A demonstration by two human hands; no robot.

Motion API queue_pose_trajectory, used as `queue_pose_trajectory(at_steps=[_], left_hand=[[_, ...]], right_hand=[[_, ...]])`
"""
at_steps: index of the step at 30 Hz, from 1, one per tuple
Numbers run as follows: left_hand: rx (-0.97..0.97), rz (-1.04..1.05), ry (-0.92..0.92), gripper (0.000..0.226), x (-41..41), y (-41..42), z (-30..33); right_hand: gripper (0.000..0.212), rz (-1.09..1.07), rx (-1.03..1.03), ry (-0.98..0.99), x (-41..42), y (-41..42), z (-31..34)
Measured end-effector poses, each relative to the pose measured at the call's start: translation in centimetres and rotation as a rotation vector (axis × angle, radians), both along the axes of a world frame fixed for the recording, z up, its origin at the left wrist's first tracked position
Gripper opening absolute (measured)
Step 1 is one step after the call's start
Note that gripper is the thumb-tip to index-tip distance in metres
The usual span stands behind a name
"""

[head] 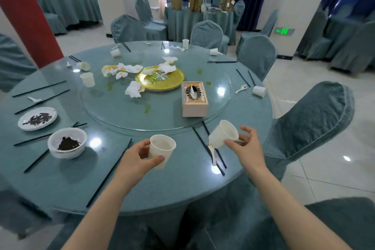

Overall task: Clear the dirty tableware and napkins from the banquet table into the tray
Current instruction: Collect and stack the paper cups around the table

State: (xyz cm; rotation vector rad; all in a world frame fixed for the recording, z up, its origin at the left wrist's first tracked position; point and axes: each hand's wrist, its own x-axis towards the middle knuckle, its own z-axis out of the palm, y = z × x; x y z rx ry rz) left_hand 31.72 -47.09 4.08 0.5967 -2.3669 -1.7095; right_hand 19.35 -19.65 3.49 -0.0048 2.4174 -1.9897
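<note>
Each grip is closed on a paper cup. Left hand (142,154) wraps thumb and fingers round the wall of an upright cup (162,151), mouth up, so whatever dregs it holds stay in. Right hand (244,145) pinches the rim of a second cup (222,134) between thumb and fingers, and this one is tilted, mouth toward the lazy Susan; it looks angled for nesting into the left cup, which would free a hand, though that is only my reading.

Just below the right grip a white spoon (213,153) lies across a pair of chopsticks (209,148) near the table (142,199) edge. Left of the left grip sit a bowl (67,145) and a plate (37,118), both with dark scraps. Beyond both grips, on the lazy Susan, are crumpled napkins (133,89), a gold dish (160,79) and a tissue box (194,98). More cups, spoons and chopsticks ring the far rim.

No tray is in view, so the cups cannot go anywhere yet. Most of the clearing remains undone.
</note>
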Motion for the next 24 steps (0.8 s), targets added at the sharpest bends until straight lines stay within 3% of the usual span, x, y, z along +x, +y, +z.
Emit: queue_pose_trajectory(at_steps=[3, 12, 24], left_hand=[[-0.017, -0.078, 0.048, 0.050, 1.7, 1.6, 1.8], [-0.087, -0.291, 0.229, 0.051, 1.6, 7.9, 10.2], [-0.250, -0.467, 0.381, 0.058, -5.4, 22.4, 16.7]], right_hand=[[0.065, 0.098, -0.027, 0.026, 3.8, 0.0, 3.6], [0.052, 0.216, -0.097, 0.152, 8.2, 3.4, 15.4], [0.045, 0.218, -0.029, 0.239, 6.3, 16.8, 21.3]])
